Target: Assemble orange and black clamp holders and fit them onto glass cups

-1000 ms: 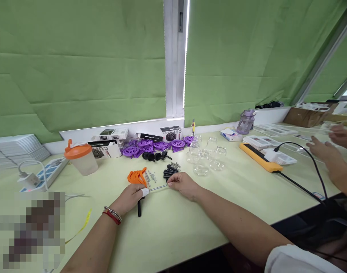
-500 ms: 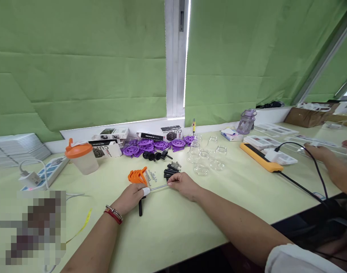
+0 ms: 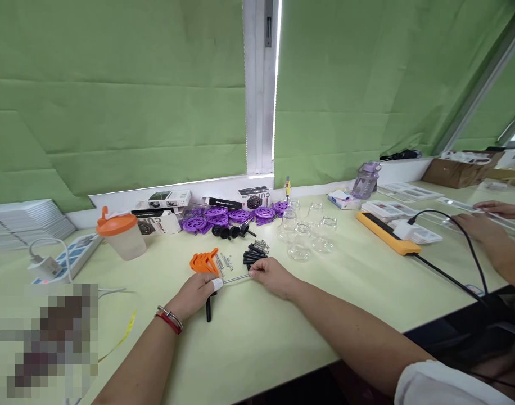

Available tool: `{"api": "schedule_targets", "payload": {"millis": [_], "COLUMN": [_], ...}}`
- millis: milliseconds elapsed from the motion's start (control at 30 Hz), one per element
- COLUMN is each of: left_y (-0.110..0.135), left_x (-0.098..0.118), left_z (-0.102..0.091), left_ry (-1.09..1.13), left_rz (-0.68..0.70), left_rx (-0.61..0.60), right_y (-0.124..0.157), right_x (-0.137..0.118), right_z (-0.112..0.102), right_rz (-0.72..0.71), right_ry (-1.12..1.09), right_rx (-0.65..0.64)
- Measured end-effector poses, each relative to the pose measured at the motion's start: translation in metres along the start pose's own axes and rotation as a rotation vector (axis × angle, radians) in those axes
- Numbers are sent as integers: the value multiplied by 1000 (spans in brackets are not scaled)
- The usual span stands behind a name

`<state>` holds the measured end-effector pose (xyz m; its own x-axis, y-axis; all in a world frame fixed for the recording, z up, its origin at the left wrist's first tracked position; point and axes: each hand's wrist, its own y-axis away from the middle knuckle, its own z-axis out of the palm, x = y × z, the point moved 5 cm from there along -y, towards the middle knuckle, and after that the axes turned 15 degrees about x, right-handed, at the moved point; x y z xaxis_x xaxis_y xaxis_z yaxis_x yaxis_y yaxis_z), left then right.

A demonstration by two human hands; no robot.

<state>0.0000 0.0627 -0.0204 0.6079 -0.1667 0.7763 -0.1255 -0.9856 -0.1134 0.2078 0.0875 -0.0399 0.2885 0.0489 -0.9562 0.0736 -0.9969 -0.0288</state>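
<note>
Pale table beneath, left hand clamps black part, right hand pinches rod; a loose pinch could let the rod slip

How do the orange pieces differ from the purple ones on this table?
Colour and shape: the orange pieces are slim and angular, while the purple pieces have round, wheel-like parts.
Place: the orange pieces lie just beyond the left hand; the purple pieces lie farther back, near the printed boxes.
Both lie grouped on the table.
</note>
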Motion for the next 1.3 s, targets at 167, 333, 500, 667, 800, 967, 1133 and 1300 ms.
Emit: {"api": "schedule_targets", "payload": {"millis": [167, 333, 500, 667, 800, 967, 1133, 1300], "left_y": [0, -2, -2, -1, -2, -2, -1, -1], "left_x": [-3, -8, -7, -6, -6, -6, -2, -4], "left_z": [1, 3, 2, 3, 3, 2, 1, 1], "left_ry": [-3, -32, -38, -45, -59, -72, -47, -35], "left_rz": [-24, -22, -12, -17, -3, -26, -33, -47], "left_rx": [-1, -19, -19, -15, -8, 2, -6, 1], "right_y": [0, -2, -1, 1, 0, -2, -1, 1], "right_x": [0, -1, -5, -9, -8, -6, -7, -12], "right_z": [2, 4, 4, 5, 6, 6, 5, 3], "right_rz": [-38, -125, -195, -244, -270, -257, -232, -249], "right_ry": [76, 187, 299, 408, 440, 425, 334, 324], "right_rx": [-26, -50, -62, -69, -58, -54, -42, 8]}}
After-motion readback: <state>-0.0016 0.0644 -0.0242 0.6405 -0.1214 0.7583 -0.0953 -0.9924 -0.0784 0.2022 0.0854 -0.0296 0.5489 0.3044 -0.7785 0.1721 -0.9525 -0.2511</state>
